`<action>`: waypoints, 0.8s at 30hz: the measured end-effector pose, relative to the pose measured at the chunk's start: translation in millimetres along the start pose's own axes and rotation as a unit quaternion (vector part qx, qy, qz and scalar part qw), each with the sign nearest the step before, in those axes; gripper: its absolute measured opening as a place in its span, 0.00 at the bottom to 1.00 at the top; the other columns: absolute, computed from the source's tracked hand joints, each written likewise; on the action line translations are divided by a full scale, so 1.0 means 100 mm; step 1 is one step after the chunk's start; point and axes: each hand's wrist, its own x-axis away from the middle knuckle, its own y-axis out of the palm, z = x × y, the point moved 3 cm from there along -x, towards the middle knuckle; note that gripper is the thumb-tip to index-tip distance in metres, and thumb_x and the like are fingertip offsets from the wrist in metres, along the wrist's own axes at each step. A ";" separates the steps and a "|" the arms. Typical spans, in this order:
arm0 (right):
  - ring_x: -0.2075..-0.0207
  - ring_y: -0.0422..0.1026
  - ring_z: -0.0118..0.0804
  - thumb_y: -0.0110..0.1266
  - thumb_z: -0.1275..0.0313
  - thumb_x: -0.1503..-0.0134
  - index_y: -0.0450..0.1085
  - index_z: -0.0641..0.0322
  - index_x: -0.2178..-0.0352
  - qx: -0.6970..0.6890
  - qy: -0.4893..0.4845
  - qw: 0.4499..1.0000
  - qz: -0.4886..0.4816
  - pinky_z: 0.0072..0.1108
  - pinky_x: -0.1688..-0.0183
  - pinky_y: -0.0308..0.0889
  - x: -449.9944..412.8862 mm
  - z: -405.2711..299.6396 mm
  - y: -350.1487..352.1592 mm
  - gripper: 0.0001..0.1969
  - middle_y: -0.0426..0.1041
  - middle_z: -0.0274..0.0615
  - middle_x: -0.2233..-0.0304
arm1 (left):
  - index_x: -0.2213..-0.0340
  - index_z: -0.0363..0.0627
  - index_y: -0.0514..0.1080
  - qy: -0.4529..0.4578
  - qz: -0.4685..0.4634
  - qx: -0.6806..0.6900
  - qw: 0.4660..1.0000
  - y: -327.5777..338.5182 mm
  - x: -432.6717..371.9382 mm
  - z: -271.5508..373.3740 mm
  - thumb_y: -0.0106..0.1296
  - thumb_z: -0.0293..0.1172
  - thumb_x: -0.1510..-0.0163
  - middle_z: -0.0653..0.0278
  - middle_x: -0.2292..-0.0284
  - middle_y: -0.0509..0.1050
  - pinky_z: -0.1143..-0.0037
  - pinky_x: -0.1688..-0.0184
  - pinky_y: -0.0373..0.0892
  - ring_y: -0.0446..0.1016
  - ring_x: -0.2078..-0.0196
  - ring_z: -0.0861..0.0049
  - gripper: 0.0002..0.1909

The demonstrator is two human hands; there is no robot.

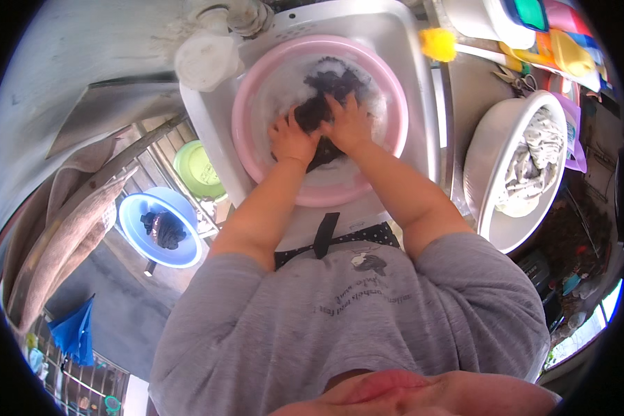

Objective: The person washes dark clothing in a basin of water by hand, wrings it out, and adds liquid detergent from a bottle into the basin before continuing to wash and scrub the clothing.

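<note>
A dark wet cloth [338, 86] lies in sudsy, whitish water inside a pink basin [320, 200]. My left hand [293, 138] presses on the cloth's left side, fingers apart. On its right side rests my right hand [351, 122], fingers spread wide and pointing away from me. The two thumbs nearly meet over the middle of the cloth. Part of the cloth shows between the hands, and another dark part emerges below the thumbs. Suds and the palms hide the rest. The basin stands in a white sink [421, 104].
At right, a white basin [478, 156] holds pale patterned cloth [533, 156]. Scissors [520, 80] and a yellow-headed brush [439, 45] lie beyond it. Lower left are a blue basin [130, 221] with dark cloth [164, 229] and a green basin [200, 169]. A whitish container [208, 62] stands by the sink's left corner.
</note>
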 end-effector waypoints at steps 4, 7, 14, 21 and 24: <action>0.41 0.55 0.52 0.49 0.60 0.47 0.62 0.43 0.45 0.029 0.008 0.994 -0.108 0.52 0.46 0.56 -0.60 0.12 0.38 0.26 0.57 0.50 0.42 | 0.44 0.45 0.58 -0.040 0.065 -0.031 0.997 0.39 -0.36 -0.21 0.50 0.44 0.48 0.47 0.48 0.61 0.59 0.46 0.62 0.60 0.46 0.54 0.33; 0.41 0.58 0.45 0.43 0.60 0.45 0.60 0.52 0.44 0.211 -0.040 0.920 -0.327 0.38 0.43 0.57 -0.82 -0.06 0.36 0.26 0.61 0.49 0.43 | 0.44 0.45 0.58 -0.069 -0.131 -0.041 0.988 0.29 -0.62 -0.22 0.50 0.45 0.48 0.48 0.48 0.62 0.61 0.45 0.60 0.61 0.45 0.55 0.33; 0.48 0.65 0.56 0.42 0.61 0.47 0.71 0.59 0.55 0.091 -0.154 0.963 -0.201 0.37 0.48 0.62 -1.28 -0.31 0.07 0.22 0.65 0.51 0.47 | 0.43 0.45 0.60 0.076 -0.218 -0.138 0.963 -0.42 -1.16 -0.02 0.50 0.46 0.49 0.51 0.46 0.64 0.64 0.41 0.56 0.62 0.44 0.57 0.34; 0.56 0.68 0.55 0.55 0.56 0.53 0.72 0.59 0.59 -0.201 -0.067 0.967 -0.144 0.34 0.52 0.64 -0.26 0.02 -0.61 0.23 0.68 0.53 0.61 | 0.44 0.52 0.61 0.170 -0.102 -0.026 0.980 -1.15 -0.12 0.19 0.54 0.49 0.51 0.51 0.49 0.66 0.64 0.44 0.59 0.62 0.44 0.55 0.34; 0.52 0.66 0.54 0.57 0.51 0.53 0.67 0.47 0.49 -0.213 0.029 0.977 0.006 0.34 0.48 0.61 0.07 0.03 -0.84 0.29 0.65 0.52 0.53 | 0.44 0.54 0.60 0.147 -0.047 0.033 0.987 -0.87 0.17 0.07 0.55 0.52 0.52 0.50 0.46 0.61 0.58 0.45 0.60 0.55 0.41 0.49 0.36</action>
